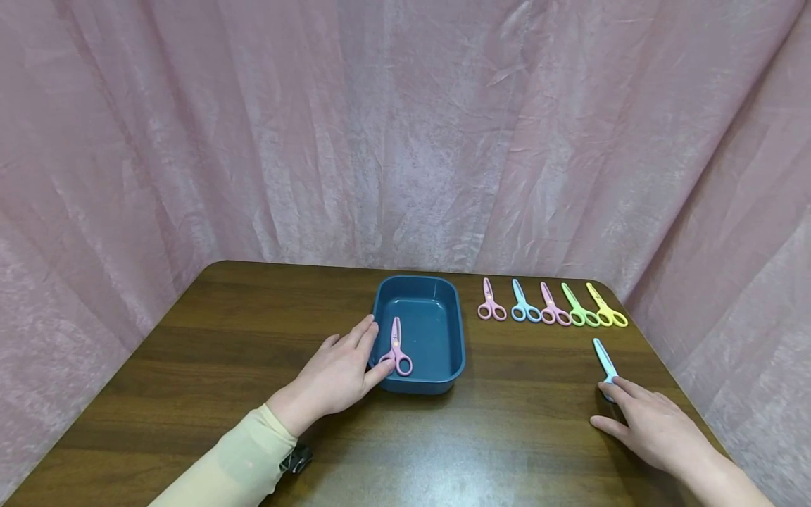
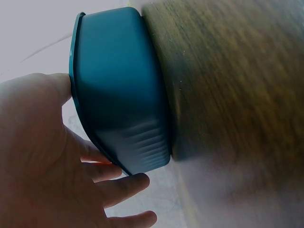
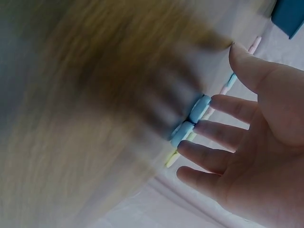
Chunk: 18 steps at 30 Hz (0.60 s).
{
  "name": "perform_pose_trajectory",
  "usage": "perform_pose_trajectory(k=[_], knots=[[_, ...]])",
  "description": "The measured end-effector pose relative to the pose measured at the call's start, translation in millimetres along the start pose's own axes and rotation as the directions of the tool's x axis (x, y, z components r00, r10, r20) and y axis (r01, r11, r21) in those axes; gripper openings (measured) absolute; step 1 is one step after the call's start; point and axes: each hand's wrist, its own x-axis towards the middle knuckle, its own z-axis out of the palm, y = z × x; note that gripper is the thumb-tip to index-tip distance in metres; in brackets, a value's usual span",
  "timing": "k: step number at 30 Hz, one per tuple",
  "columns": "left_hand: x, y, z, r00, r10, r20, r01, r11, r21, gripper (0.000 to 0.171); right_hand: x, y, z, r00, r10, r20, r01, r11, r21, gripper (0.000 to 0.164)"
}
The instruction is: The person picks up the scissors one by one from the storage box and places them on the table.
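Observation:
My left hand rests against the left rim of a dark blue rectangular tray, its fingers fairly straight and the thumb near the front rim. Inside the tray lie pink scissors, tip pointing away, handles by my left thumb. In the left wrist view, fingers and thumb touch the rim of the tray from outside. At the right, my right hand reaches over light blue scissors on the table. Its extended fingers are at the handle loops, partly covering them; the thumb stands apart.
Right of the tray, a row on the brown table holds pink scissors, blue scissors, a second pink pair, green scissors and yellow scissors. Pink curtains hang behind the table and along its sides.

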Motion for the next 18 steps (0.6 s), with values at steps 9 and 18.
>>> perform_pose_trajectory(k=[9,18], knots=[[0.4,-0.1,0.4,1.000,0.002,-0.003,-0.002,1.000,-0.001,0.089,-3.5,15.3,-1.0,1.000,-0.001,-0.017,0.001,1.000,-0.002,0.059],[0.5,-0.5,1.2,1.000,0.005,-0.010,-0.005,1.000,-0.002,0.089,-5.1,30.6,1.2,1.000,0.023,0.000,-0.023,1.000,0.013,0.057]])
